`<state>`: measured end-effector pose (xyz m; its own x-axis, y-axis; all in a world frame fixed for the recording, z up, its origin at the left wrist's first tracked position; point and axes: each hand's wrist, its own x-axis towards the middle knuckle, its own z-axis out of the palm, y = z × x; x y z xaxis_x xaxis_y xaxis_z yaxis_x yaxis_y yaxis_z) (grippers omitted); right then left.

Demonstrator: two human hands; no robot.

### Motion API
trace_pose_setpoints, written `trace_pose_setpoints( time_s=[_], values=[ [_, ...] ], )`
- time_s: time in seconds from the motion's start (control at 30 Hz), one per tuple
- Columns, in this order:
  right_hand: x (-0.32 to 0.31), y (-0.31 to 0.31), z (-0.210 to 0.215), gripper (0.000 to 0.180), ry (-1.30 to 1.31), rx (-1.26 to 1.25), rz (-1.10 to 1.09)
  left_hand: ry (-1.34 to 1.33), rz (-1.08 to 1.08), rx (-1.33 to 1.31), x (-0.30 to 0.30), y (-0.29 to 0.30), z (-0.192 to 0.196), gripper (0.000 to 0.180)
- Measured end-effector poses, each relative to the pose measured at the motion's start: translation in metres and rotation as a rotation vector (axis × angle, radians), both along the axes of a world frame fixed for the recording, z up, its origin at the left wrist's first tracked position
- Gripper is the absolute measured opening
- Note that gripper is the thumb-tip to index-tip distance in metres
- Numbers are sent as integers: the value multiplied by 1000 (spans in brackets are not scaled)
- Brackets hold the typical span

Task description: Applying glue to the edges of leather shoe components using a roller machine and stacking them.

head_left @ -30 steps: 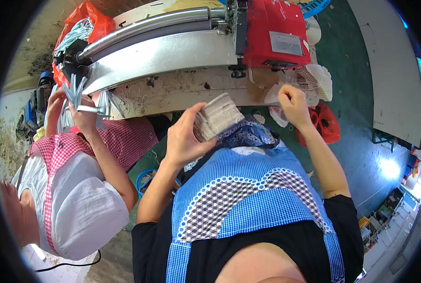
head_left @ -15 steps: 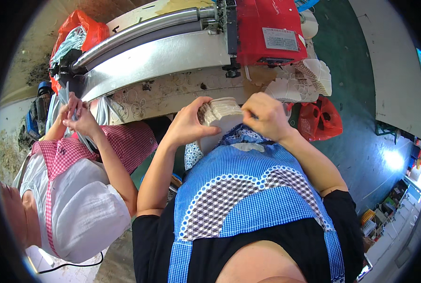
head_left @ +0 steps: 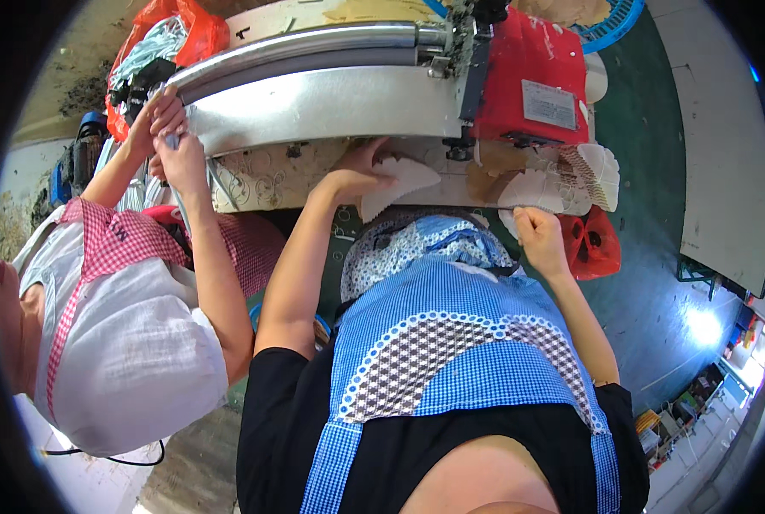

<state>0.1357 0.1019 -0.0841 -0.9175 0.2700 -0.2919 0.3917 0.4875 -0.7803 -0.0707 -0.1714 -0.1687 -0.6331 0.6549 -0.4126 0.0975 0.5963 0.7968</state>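
Note:
My left hand (head_left: 358, 174) lies on the patterned bench (head_left: 262, 180), fingers gripping a fanned stack of white pleated paper pieces (head_left: 402, 184) just below the grey metal machine bed (head_left: 322, 103). My right hand (head_left: 536, 233) is curled at the bench's front edge, pinching the rim of another white pleated paper piece (head_left: 532, 190). More pleated pieces (head_left: 592, 171) are heaped to the right, under the machine's red housing (head_left: 532, 81). A blue checked apron (head_left: 451, 343) covers my front.
A co-worker in a red checked apron (head_left: 117, 248) stands at my left, both hands (head_left: 166, 137) at the end of the shiny metal rollers (head_left: 305, 47). Red bags lie at back left (head_left: 172, 34) and right of the bench (head_left: 592, 244). Green floor (head_left: 656, 283) lies to the right.
My hands held the paper stack together near my chest. Now they are apart: the left has carried the stack forward onto the bench, the right has swung out right to the loose pieces.

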Motion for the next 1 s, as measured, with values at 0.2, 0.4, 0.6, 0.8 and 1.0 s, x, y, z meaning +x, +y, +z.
trace_pose_setpoints(
  time_s=[0.2,0.4,0.6,0.8,1.0],
  values=[
    [-7,-5,-4,8,238,413,221,310,272,144,55,-36,3,72],
    [-83,-76,-30,32,-69,557,394,148,390,131,77,-35,-24,60],
    [-95,-79,-73,38,254,491,462,157,418,114,84,-27,-24,59],
    [-94,-74,-73,33,-92,175,313,311,401,114,82,-28,-28,57],
    [-93,-72,-68,25,99,91,291,374,393,180,83,-24,-22,45]
  ],
)
